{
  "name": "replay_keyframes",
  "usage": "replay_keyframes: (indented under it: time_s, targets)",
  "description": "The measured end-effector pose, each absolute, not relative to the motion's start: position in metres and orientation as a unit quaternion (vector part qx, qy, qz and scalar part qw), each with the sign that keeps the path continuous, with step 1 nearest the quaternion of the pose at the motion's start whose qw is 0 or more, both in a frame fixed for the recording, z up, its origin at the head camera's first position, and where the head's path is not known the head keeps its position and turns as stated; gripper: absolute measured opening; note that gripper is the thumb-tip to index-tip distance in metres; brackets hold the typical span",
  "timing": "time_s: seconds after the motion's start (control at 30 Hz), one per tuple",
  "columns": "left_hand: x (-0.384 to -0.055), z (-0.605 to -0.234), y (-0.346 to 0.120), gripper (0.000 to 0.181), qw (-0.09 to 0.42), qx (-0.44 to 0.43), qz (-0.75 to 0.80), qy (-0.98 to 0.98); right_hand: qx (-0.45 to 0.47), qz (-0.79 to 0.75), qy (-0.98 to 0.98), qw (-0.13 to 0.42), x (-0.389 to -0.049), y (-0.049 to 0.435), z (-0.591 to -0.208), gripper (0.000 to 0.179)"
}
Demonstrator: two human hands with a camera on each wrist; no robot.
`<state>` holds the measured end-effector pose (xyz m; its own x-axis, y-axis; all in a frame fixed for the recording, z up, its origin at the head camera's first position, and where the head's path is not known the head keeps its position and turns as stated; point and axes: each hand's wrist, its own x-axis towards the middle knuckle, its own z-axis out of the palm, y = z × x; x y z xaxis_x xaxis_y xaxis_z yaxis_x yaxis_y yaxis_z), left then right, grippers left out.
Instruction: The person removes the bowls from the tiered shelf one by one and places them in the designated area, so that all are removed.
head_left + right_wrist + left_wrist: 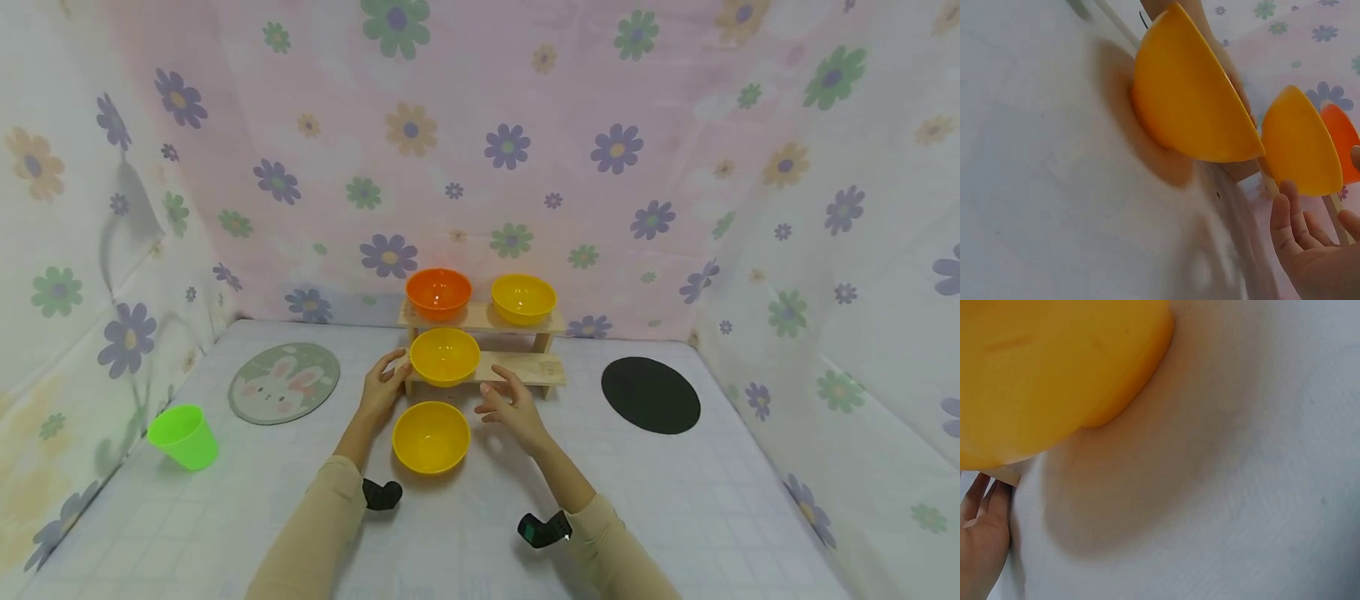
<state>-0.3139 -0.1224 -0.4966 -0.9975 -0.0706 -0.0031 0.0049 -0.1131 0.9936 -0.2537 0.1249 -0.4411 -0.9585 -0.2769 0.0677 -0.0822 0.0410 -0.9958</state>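
A yellow bowl (445, 357) sits on the lower step of a small wooden rack (517, 367). At its left side my left hand (382, 387) has its fingertips right by the bowl and the rack's end; in the left wrist view the fingers of this hand (985, 540) look extended near the wood. My right hand (513, 408) is spread in front of the rack, to the right of the bowl, holding nothing. The right wrist view shows its fingers (1282, 225) loosely bent below the bowl. A second yellow bowl (431, 437) stands on the table between my forearms.
On the rack's upper step are an orange bowl (438, 293) and another yellow bowl (523, 299). To the left lie a round rabbit-print mat (285, 383) and a tilted green cup (183, 437). A black round mat (651, 395) lies at right. Flowered cloth (465, 167) surrounds the table.
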Motion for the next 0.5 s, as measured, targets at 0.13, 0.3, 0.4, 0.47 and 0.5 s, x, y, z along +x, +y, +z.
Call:
replay_keyframes:
  time_s: [0.13, 0.3, 0.4, 0.47, 0.5]
  targets:
    - [-0.313, -0.496, -0.123, 0.045, 0.025, 0.026, -0.748, -0.663, -0.104, -0.713, 0.69, 0.072, -0.271, 0.119, -0.446, 0.061]
    - [-0.313, -0.497, -0.124, 0.044, 0.025, 0.027, -0.747, -0.664, -0.081, -0.733, 0.67, 0.084, -0.289, 0.113, -0.45, 0.063]
    - [-0.313, -0.496, -0.123, 0.044, 0.025, 0.028, -0.744, -0.668, -0.067, -0.746, 0.655, 0.1, -0.298, 0.11, -0.45, 0.065]
    - [-0.313, -0.496, -0.123, 0.044, 0.022, 0.027, -0.745, -0.666, -0.055, -0.754, 0.645, 0.113, -0.303, 0.107, -0.45, 0.067]
    - [-0.313, -0.496, -0.123, 0.044, 0.022, 0.028, -0.745, -0.666, -0.05, -0.759, 0.639, 0.117, -0.307, 0.106, -0.453, 0.068]
